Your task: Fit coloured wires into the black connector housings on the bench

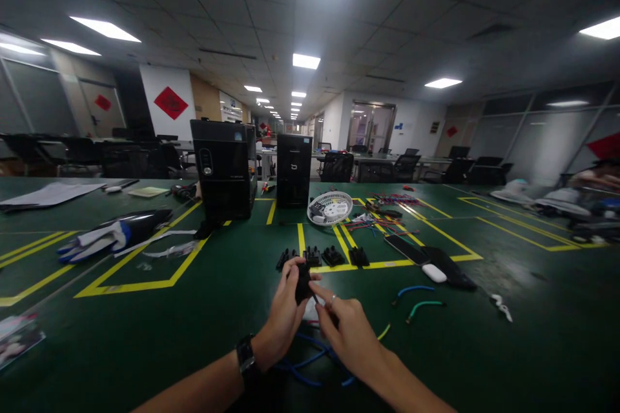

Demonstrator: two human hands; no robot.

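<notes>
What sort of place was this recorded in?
Probably a large open-plan office, perhaps partly a workshop: office chairs stand in the background, ceiling light panels run into the distance, and a green table bears yellow lines.

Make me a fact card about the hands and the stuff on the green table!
Left hand: holds a small black part
Right hand: fingers pinch a thin dark piece, too small to name
Beyond the hands: row of four black pieces
To the right: short blue tube, green tube
Farther back: white basket, two tall black boxes
Left wrist: black watch
</notes>
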